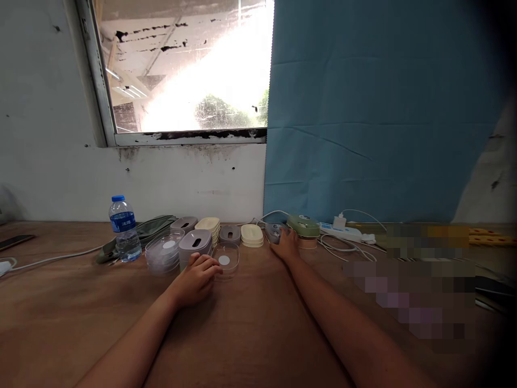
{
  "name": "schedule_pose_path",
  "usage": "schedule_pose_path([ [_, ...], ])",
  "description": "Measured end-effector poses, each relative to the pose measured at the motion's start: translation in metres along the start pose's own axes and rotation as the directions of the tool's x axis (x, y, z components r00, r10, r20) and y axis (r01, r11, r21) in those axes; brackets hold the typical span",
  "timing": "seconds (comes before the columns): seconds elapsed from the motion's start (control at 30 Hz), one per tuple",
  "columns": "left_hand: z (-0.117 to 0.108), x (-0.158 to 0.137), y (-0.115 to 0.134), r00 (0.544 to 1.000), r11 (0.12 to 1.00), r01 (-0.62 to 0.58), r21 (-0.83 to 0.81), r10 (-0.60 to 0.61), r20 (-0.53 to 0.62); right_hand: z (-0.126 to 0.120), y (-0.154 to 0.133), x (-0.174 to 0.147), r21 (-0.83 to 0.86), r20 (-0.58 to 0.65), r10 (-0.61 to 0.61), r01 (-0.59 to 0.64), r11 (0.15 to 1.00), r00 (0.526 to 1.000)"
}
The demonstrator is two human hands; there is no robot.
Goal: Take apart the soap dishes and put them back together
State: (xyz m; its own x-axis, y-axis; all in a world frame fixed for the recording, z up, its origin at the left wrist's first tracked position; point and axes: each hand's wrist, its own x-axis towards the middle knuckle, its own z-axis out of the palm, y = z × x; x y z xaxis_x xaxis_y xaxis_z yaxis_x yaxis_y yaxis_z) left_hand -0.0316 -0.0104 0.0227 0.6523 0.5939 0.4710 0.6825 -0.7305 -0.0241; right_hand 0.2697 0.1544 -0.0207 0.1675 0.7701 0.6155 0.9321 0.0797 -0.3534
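Observation:
My left hand (197, 277) rests low on the table with its fingers loosely bent and apart. Its fingertips touch or lie just beside the near left rim of a clear plastic tub (230, 257) with a round white label. Directly behind that hand stands a mauve box (195, 241) with a dark slot in its top. My right hand (287, 245) is stretched forward with thumb and fingers spread at several grey, shiny pieces (273, 231). Its fingers partly cover these pieces, and their exact kind is unclear. A green case (304, 225) sits just right of my right hand.
Stacked clear tubs (163, 252), cream lids (252, 235) and another mauve slotted lid (230, 233) line the back. A water bottle (123, 229) stands left, beside a dark green pouch (155, 229). A power strip (341, 231) with cables lies right; a phone (15, 242) lies far left.

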Motion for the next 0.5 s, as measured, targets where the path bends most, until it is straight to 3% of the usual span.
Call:
schedule_pose_path([
  [0.2,0.0015,0.0007,-0.0006,1.0,1.0,-0.018,0.008,0.018,-0.006,0.0031,-0.0021,-0.0004,-0.008,0.045,0.123,-0.123,0.992,0.991],
  [0.5,0.0013,-0.0001,-0.0016,1.0,1.0,-0.026,0.005,0.026,-0.001,0.0029,-0.0084,-0.0017,0.019,0.099,0.171,-0.174,0.985,0.98],
])
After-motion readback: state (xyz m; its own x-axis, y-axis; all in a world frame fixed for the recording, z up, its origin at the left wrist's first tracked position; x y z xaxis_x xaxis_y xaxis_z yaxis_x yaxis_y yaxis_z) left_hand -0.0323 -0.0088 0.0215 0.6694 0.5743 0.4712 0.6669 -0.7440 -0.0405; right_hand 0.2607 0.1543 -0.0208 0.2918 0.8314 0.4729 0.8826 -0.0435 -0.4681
